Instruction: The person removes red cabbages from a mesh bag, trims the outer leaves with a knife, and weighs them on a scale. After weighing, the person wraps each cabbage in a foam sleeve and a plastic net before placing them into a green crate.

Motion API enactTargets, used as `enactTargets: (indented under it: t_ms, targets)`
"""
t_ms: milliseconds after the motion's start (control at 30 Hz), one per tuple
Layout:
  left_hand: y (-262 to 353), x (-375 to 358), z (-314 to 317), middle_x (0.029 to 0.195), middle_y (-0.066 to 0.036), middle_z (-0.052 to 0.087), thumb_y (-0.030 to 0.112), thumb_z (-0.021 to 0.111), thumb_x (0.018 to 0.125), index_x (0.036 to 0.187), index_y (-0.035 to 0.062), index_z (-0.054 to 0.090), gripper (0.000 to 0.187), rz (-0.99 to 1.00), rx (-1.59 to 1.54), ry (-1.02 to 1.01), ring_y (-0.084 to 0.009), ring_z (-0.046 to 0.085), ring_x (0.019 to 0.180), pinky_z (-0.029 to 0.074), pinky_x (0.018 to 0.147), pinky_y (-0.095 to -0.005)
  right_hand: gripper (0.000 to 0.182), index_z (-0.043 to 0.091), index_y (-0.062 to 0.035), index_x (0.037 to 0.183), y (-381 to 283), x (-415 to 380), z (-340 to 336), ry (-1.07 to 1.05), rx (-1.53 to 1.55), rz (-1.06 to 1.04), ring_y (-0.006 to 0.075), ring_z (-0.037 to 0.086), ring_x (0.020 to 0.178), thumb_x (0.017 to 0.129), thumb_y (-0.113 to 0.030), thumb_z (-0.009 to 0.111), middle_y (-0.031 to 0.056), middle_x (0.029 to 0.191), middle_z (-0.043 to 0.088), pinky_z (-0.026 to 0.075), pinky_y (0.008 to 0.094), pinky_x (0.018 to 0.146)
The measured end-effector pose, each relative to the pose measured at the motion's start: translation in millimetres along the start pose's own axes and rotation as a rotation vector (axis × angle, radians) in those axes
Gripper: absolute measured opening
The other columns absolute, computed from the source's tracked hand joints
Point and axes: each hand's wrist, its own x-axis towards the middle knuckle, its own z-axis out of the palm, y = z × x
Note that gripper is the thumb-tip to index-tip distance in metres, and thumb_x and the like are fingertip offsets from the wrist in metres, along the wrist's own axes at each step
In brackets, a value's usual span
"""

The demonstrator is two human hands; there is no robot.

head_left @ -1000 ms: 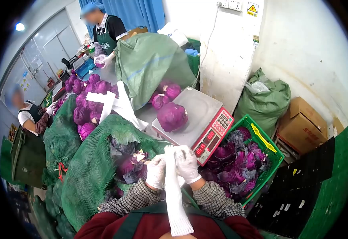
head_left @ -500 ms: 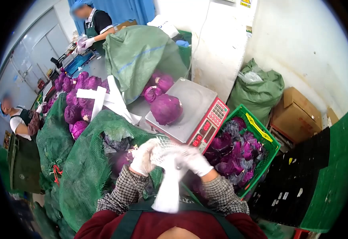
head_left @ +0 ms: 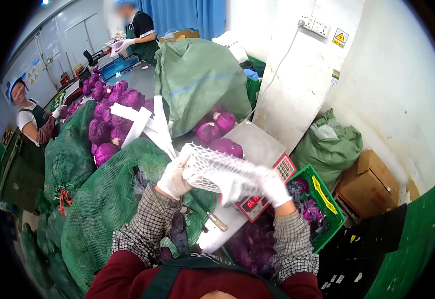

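A white foam net sleeve [head_left: 217, 168] is stretched between my two gloved hands, above the front of the scale. Its left end is gripped by my left hand [head_left: 175, 178], fingers closed. My right hand [head_left: 275, 187], somewhat blurred, closes on the other end. Behind the net, a red cabbage [head_left: 227, 148] rests on the metal plate of the weighing scale [head_left: 259, 139], partly hidden. The scale's red keypad panel [head_left: 284, 167] shows beside my right hand.
A green crate [head_left: 322, 244] of cabbage leaves stands at the right. Green mesh sacks [head_left: 95, 224] lie at the left. Red cabbages [head_left: 110, 124] and white strips [head_left: 140, 122] cover the table near a large green sack [head_left: 197, 74]. Two co-workers [head_left: 145, 35] stand farther back.
My hands have moved apart and upward, and the net, bunched before, is now spread wide between them. The camera view has shifted, and more of the scale is covered by the net.
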Motion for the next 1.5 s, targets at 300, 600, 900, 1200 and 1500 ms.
enactTargets:
  t_ms: [300,600,900,1200,1500]
  targets:
    - [-4,66,-76,0.113,-0.015,0.06,0.033,0.042,0.097,0.121,-0.0004,0.051,0.041,-0.138,0.446,0.409,-0.0236,0.061,0.099,0.053,0.082,-0.0374,0.03,0.059,-0.0076,0.106,92,96,2,0.357,0.772,0.415,0.0193,0.062,0.081,0.091,-0.033,0.053,0.0064,0.094,0.065,0.05,0.0339,0.069]
    - [-19,110,-130,0.077,-0.023,0.065,0.048,0.046,0.092,0.092,-0.0086,0.064,0.059,0.026,1.786,0.698,-0.0224,0.065,0.075,0.05,0.073,-0.034,0.039,0.05,0.0012,0.119,24,113,29,-0.256,-0.598,0.343,0.0409,0.059,0.1,0.093,-0.026,0.039,0.0292,0.112,0.057,0.048,0.0479,0.084]
    - [-17,-28,7,0.127,-0.011,0.053,0.029,0.054,0.092,0.13,0.0009,0.046,0.048,-0.014,0.912,-0.326,-0.0234,0.047,0.12,0.038,0.102,-0.0355,0.048,0.047,0.0049,0.126,-67,29,37,-0.704,1.484,0.284,0.0268,0.061,0.104,0.095,-0.032,0.048,0.0175,0.117,0.06,0.054,0.0386,0.083]
    - [-42,-102,20,0.113,-0.011,0.062,0.03,0.046,0.096,0.121,-0.0015,0.052,0.041,-0.039,-0.213,-0.019,-0.0208,0.06,0.1,0.049,0.087,-0.0324,0.02,0.059,-0.0003,0.107,-51,-2,111,-0.118,0.888,0.205,0.0116,0.061,0.087,0.089,-0.008,0.055,0.0042,0.095,0.063,0.05,0.0249,0.076]
    - [12,-120,2,0.079,-0.005,0.067,0.021,0.069,0.084,0.096,-0.004,0.066,0.028,0.137,1.026,0.187,-0.0077,0.059,0.067,0.049,0.063,-0.0228,0.059,0.032,-0.0058,0.139,-90,-54,151,-0.14,1.274,0.31,0.025,0.041,0.127,0.095,-0.046,0.036,0.0121,0.138,0.043,0.032,0.04,0.108]
